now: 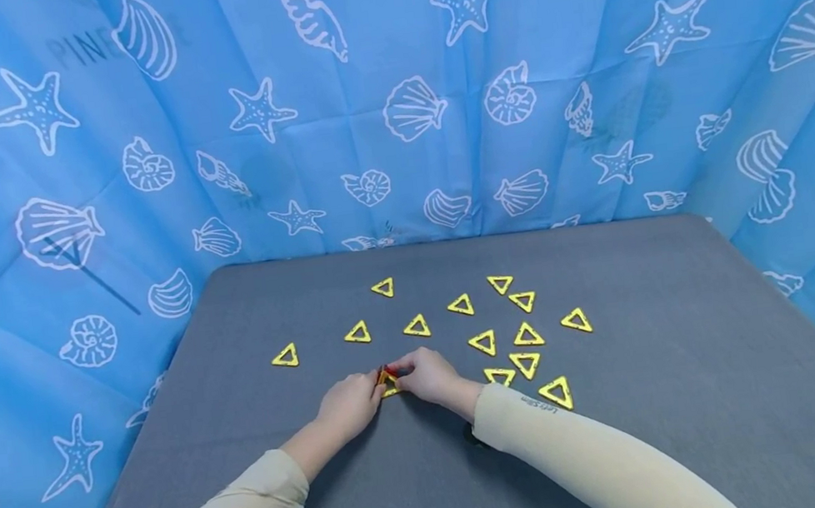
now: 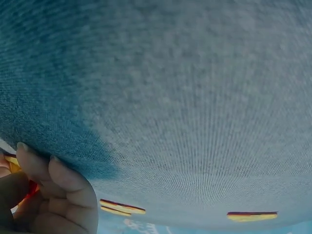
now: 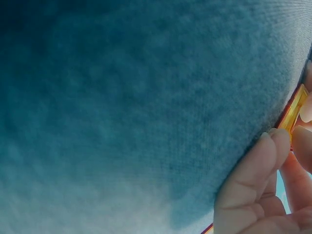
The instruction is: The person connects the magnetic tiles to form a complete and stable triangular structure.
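Observation:
At the near middle of the table, my left hand (image 1: 347, 403) and right hand (image 1: 429, 375) meet around a yellow triangular frame tile (image 1: 390, 391). Red shows just behind its upper part, between the fingertips. The left thumb and fingers pinch the left side. On the right side, the other hand's thumb and fingers pinch it too. In the right wrist view the yellow tile (image 3: 293, 109) has a dark red edge and sits close over the cloth. Only a sliver of yellow tile (image 2: 13, 165) shows past the left fingers; cannot tell how many pieces are held.
Several similar yellow triangles lie flat on the grey cloth-covered table (image 1: 669, 425). A cluster, including one triangle (image 1: 528, 334), lies right of the hands; a lone triangle (image 1: 286, 356) lies left. A dark round object (image 1: 475, 436) is partly under the right forearm. A blue shell-patterned curtain (image 1: 391, 113) surrounds the table.

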A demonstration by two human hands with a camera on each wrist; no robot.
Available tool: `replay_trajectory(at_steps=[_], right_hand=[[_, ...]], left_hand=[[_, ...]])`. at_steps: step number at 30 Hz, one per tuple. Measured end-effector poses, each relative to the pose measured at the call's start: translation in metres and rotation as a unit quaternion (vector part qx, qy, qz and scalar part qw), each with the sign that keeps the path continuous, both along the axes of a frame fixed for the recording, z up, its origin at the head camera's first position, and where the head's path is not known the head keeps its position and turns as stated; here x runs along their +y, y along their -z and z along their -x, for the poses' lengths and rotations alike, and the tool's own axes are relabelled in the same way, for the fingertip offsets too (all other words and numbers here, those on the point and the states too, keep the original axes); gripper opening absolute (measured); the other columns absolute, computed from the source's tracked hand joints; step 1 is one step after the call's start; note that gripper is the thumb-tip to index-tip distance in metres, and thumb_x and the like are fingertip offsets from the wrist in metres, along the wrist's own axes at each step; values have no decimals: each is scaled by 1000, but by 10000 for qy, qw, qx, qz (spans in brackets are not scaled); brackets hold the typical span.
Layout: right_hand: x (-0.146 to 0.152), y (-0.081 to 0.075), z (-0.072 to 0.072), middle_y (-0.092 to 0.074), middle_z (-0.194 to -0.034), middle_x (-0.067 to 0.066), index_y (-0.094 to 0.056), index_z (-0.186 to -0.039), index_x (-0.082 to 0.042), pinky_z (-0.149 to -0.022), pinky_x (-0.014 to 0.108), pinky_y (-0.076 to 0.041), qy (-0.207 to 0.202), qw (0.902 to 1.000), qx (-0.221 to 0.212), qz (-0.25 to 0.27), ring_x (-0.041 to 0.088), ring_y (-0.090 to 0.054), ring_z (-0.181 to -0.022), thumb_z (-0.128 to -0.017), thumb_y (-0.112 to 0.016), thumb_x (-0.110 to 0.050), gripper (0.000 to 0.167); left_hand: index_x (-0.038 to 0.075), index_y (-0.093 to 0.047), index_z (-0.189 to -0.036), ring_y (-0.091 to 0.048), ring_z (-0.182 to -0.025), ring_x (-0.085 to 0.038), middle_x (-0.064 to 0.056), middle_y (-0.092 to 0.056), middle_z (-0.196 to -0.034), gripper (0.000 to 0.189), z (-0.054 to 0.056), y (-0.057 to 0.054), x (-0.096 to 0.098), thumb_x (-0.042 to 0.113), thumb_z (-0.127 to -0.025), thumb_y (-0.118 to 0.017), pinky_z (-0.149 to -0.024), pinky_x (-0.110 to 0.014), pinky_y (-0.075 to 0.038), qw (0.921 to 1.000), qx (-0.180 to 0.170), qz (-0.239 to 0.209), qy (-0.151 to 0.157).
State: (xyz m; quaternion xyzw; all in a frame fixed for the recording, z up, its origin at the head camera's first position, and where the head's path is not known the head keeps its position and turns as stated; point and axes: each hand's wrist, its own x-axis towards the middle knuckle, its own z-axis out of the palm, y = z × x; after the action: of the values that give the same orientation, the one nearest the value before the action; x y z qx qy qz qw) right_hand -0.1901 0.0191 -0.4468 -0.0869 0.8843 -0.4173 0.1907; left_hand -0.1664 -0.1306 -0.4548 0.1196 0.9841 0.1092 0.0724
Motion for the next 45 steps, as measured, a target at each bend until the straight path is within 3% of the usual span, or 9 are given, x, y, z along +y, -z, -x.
replay_trajectory(at_steps=[6,9,13,18,23,29,33,40,45], right_hand=[[0,-1,1,-65,-121,12,-70,-121,-9,-74,35,-50,-22,10000,-28,-35,17,-58,-89,-90,-68,-6,31],[0,-2,1,-65,-122,12,-70,-120,-10,-70,33,-48,-31,9999,-133,-1,17,-57,-85,-91,-67,-5,30],[0,-2,4,-64,-123,11,-72,-118,-11,-70,32,-47,-17,9994,-332,70,17,-57,-87,-91,-66,-4,29],[2,-3,7,-64,-119,9,-72,-118,-11,-54,26,-38,-21,9982,-573,195,15,-49,-65,-90,-66,-2,30],[5,-2,9,-62,-101,9,-69,-118,-8,-53,27,-42,92,9968,-746,269,16,-50,-61,-89,-68,-2,29],[7,0,10,-55,-74,7,-65,-99,-3,-51,29,-47,377,9952,-737,514,16,-50,-55,-89,-68,-2,10],[8,1,10,-55,-69,7,-65,-91,-2,-49,28,-47,424,9947,-728,586,15,-50,-52,-90,-67,-4,3],[9,-1,9,-55,-66,7,-69,-89,-2,-49,28,-48,387,9957,-645,543,14,-51,-51,-91,-66,-5,4],[12,-1,9,-55,-65,6,-70,-92,-1,-48,27,-47,495,9936,-718,717,14,-50,-50,-92,-65,-3,5]], left_hand=[[-1,-67,-115,-63,-74,-19,-10,-68,-88,30,2,1,-5,21,-96,-63,-65,-39,-50,9988,-132,-471,72],[-1,-64,-118,-59,-69,-15,-7,-65,-83,33,4,-2,-13,19,-92,-68,-62,-36,-47,9951,-486,-831,232],[2,-60,-127,-49,-61,-12,2,-54,-72,45,10,-7,-25,19,-87,-74,-56,-31,-39,9924,-803,-836,402],[9,-57,-135,-46,-63,-10,6,-51,-73,56,20,-7,-37,27,-85,-76,-59,-31,-38,9913,-629,-728,901],[13,-58,-135,-45,-62,-8,9,-51,-74,54,30,-5,-42,30,-87,-73,-59,-29,-36,9858,-620,-845,1315],[15,-68,-121,-46,-65,-6,11,-53,-77,38,36,-4,-43,33,-87,-72,-61,-28,-38,9812,-443,-858,1669],[15,-68,-114,-45,-62,-5,11,-51,-73,36,34,-2,-43,37,-86,-73,-59,-26,-37,9805,-304,-902,1718],[21,-68,-125,-40,-62,-7,10,-51,-77,46,31,1,-40,42,-84,-72,-58,-26,-34,9816,-137,-717,1763],[23,-71,-121,-57,-74,-9,6,-69,-92,42,31,4,-39,41,-83,-74,-65,-29,-44,9852,-226,-947,1409]])
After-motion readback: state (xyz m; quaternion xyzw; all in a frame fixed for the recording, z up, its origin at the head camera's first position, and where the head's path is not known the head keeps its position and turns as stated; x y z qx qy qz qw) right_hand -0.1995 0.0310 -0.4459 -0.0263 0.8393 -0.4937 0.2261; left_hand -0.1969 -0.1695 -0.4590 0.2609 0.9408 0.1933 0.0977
